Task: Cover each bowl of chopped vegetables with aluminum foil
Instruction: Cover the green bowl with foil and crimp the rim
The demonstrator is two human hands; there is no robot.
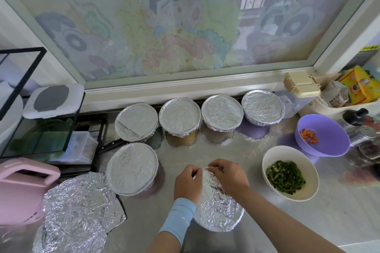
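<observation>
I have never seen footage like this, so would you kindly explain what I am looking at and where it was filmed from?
There is no machine here. A person works with bare hands, and the single picture comes from a wide-angle camera worn on the head, looking down at a shiny metal counter. The left hand, which has a light blue sleeve, and the right hand pinch the far edge of a crinkled aluminium foil sheet laid over a bowl close to the person. Five round foil-covered bowls stand beyond it and to the left. Two bowls are uncovered: a white bowl of chopped green vegetables and a purple bowl with diced orange pieces. Loose crumpled foil sheets lie at the left.
</observation>
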